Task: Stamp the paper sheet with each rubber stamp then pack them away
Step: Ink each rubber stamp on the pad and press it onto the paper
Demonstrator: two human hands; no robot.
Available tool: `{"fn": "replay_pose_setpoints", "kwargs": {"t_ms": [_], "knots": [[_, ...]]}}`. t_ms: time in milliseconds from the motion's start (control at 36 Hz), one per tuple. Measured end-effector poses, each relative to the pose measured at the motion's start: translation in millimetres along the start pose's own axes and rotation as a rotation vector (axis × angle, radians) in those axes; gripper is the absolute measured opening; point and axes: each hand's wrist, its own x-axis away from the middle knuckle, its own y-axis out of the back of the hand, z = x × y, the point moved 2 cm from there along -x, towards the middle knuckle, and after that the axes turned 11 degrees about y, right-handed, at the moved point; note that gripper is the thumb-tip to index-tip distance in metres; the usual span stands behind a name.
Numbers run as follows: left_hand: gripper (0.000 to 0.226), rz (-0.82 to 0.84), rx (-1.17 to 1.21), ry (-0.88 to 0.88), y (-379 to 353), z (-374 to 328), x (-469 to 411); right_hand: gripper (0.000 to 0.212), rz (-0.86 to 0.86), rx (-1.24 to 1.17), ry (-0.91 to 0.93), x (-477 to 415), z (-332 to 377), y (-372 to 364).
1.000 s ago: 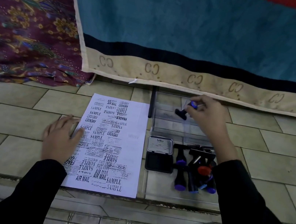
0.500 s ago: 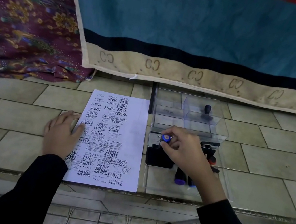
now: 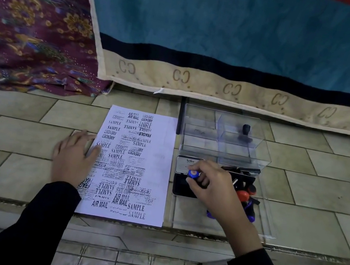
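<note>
A white paper sheet (image 3: 142, 161) covered in black stamp prints lies on the tiled ledge. My left hand (image 3: 74, 158) rests flat on its left edge. My right hand (image 3: 211, 187) grips a blue-capped rubber stamp (image 3: 192, 174) and holds it down on the black ink pad (image 3: 181, 185), whose lid stands open. Several more stamps (image 3: 245, 188) with purple and red handles lie in a heap just right of the pad. Behind them stands a clear plastic box (image 3: 225, 137) with one black stamp (image 3: 245, 133) inside.
A clear plastic sheet (image 3: 265, 223) lies under the pad and stamps. A black rod (image 3: 180, 117) lies between paper and box. A blue cloth (image 3: 229, 38) and a patterned purple cloth (image 3: 32, 20) hang behind. The ledge drops off just below the paper.
My right hand left a black stamp in the clear box, came back toward me, took a blue-capped stamp and pressed it on the ink pad. My left hand stayed put.
</note>
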Motion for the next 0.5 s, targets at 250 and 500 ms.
{"fn": "replay_pose_setpoints", "kwargs": {"t_ms": [250, 500], "knots": [[0.034, -0.006, 0.010, -0.004, 2, -1, 1, 0.017, -0.005, 0.040, 0.013, 0, 9, -1], [0.036, 0.004, -0.013, 0.007, 2, -2, 0, 0.023, 0.049, -0.094, 0.080, -21, 38, -38]]}}
